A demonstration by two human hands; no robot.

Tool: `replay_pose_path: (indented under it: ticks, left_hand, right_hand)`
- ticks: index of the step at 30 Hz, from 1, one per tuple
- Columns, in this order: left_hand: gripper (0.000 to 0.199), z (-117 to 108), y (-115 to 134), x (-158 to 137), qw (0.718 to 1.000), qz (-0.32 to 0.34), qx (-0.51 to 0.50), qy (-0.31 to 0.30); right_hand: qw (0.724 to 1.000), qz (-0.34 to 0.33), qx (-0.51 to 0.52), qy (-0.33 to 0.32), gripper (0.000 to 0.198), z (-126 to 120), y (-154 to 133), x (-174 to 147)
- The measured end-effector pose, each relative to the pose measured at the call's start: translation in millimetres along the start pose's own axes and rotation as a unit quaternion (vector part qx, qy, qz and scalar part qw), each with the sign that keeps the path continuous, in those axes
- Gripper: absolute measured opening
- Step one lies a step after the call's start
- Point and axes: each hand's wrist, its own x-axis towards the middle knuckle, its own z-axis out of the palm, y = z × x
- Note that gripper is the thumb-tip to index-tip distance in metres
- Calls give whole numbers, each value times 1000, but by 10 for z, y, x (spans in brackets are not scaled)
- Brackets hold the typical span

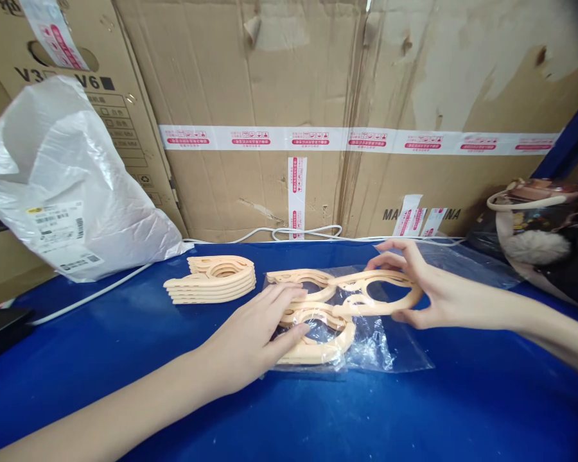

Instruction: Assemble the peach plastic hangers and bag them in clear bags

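Observation:
Cream-coloured folding hangers (pixel 313 353) lie inside a clear plastic bag (pixel 395 353) on the blue tabletop. My left hand (pixel 257 340) rests over their left side, fingers stretched out and thumb apart, pressing on the bag and hangers. At the bag's right, my right hand (pixel 424 289) is closed on the curved end of another folding hanger (pixel 380 308). Its other end meets the bagged hangers; whether it is inside the bag I cannot tell. Left of my left hand stands a neat stack of folded hangers (pixel 212 289).
A white plastic mailer bag (pixel 77 186) with a label leans at the left. Behind stand large cardboard boxes (pixel 250 186). A white cable (pixel 241 236) runs along the table's back. At the right are a dark handbag (pixel 549 237) with a fluffy pompom and more clear plastic (pixel 467 263).

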Motion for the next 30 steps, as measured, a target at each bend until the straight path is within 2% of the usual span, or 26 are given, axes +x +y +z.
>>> replay_pose_path:
  ticks: [5,10,15,20,25,30]
  left_hand:
    - [42,5,6,0,1000,7,-20,2]
    - [42,-8,26,-12,1000,23,-1,-4]
    - [40,-16,25,-8,998,50,29,-5]
    - [43,-13,12,-12,996,74,39,0]
    - [42,-9,16,-16,996,73,44,-4]
    - [42,-24,24,-12,997,70,43,-1]
  right_hand:
    - [995,-67,-64,27,64,211,-15,47]
    - [993,-73,-79,56,73,422,-66,92]
    - [988,-81,-112,63,78,359,-50,102]
    - [995,-76,-52,33,74,222,-1,116]
    - [996,-70,44,42,67,347,-78,192]
    - [993,-73,85,25,64,383,-92,202]
